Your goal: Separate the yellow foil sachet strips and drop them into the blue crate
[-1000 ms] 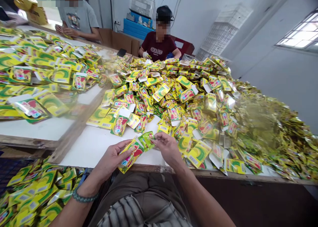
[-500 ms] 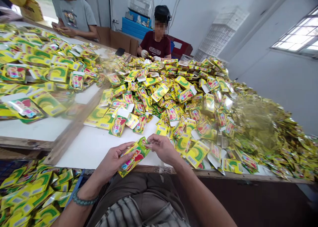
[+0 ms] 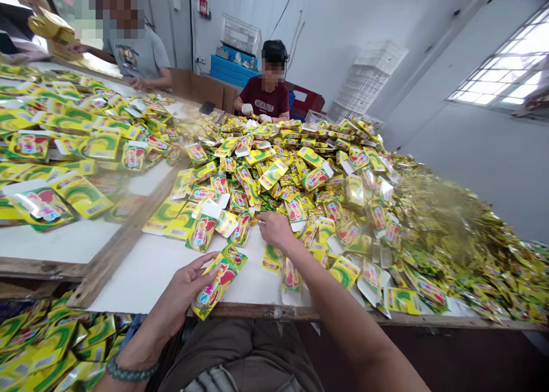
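Low at the left, below the edge of the table [image 3: 124, 277], a batch of finished-looking cartons [image 3: 47, 340], close beside the lap, probably for an easy drop. Just above, behind a beaded bracelet [image 3: 132, 372], the left hand [image 3: 184, 286], with its grip pinching one yellow-and-green carton [image 3: 218, 280], thumb across the printed face. Holds it tilted over the wooden front edge, upper end pointing away and rightward, taken by its left side, seemingly to leave that end uncovered. Cannot tell whether that end is tucked in.

Farther out, the right hand [image 3: 274, 229], stretched over the white tabletop to the near fringe of a mound of cartons [image 3: 274, 174]. Brings thumb and fingertips near each other there; cannot tell whether pinching anything or merely touching. Around that forearm, more loose cartons, some with white flaps standing out.

To the right, a heap of shiny packets [image 3: 463, 237], massed apart from most cartons, perhaps to make sorting by touch easier. To the left, a wooden strip [image 3: 126, 240], presumably a divider between this mound and another spread of cartons [image 3: 86, 117].

Beyond the mound, a person in a dark red top [image 3: 266, 103], with white gloves; farther left, a person in a grey top [image 3: 139, 60]. Against the wall, white crates [image 3: 364, 83], stacked apparently to save floor space.
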Available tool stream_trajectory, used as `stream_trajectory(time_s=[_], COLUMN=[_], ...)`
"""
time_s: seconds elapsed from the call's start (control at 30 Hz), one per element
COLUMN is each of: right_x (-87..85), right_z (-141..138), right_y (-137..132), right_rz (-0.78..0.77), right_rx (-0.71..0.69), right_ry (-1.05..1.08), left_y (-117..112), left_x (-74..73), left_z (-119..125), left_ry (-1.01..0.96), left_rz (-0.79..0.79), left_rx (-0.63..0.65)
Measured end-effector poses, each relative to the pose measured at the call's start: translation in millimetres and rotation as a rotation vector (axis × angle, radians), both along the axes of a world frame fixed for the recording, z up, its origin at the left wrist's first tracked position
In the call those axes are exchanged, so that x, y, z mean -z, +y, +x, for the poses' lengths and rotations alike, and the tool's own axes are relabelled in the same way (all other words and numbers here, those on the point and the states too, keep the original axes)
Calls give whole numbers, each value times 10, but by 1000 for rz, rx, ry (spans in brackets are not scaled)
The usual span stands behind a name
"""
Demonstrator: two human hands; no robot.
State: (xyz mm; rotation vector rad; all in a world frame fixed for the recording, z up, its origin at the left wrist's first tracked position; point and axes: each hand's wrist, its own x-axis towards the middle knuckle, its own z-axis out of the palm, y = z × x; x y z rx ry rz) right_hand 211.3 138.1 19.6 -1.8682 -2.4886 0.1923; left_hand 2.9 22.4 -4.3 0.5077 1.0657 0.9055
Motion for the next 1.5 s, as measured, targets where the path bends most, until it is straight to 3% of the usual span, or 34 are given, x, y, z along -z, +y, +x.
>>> stream_trajectory(time_s=[0.1, 0.17, 0.27, 0.37, 0.43, 0.5, 0.6, 0.67, 0.83, 1.03, 1.2, 1.27, 1.4, 1.5], right_x=[140, 240, 308, 249, 169, 96, 69, 115, 204, 50, 112, 138, 121, 88], right_z=[-108, -184, -204, -95, -9, 29, -40, -130, -220, -203, -249, -261, -262, -242], right_y=[286, 340, 266, 88, -75, -272, -580, -739, -928, -1011, -980, -950, -916, -953], right_rz=[-27, -8, 14, 42, 124, 167, 33, -48, -112, -14, 30, 52, 263, 307], right_rx=[-30, -38, -36, -27, 57, 165, 191, 152, 151, 41, 244, 262, 134, 4], right_ry=[-61, -74, -88, -79, 110, 513, 1075, 1195, 1103, 970, 1156, 1215, 1021, 906], left_y=[11, 9, 2, -2, -2, -3, -10, -25, -97, -136, -122, -126, -131, -129], left_x=[24, 37, 40, 38, 43, 52, 59, 58, 56, 52, 17, 7, 1, -2], left_z=[7, -9, -54, -88, -94, -86, -68, -67, -95, -52, -15, -9, -6, -11], left_ry=[9, 19, 46, 63, 61, 68, 97, 90, 98, 94, 128, 119, 67, 36], left_rz=[10, 22, 39, 40, 43, 53, 74, 104, 156, 205, 223, 204, 181, 155], left_rx=[-3, -9, -33, -62, -68, -65, -45, -33, 3, 56, 63, 69, 67, 65])
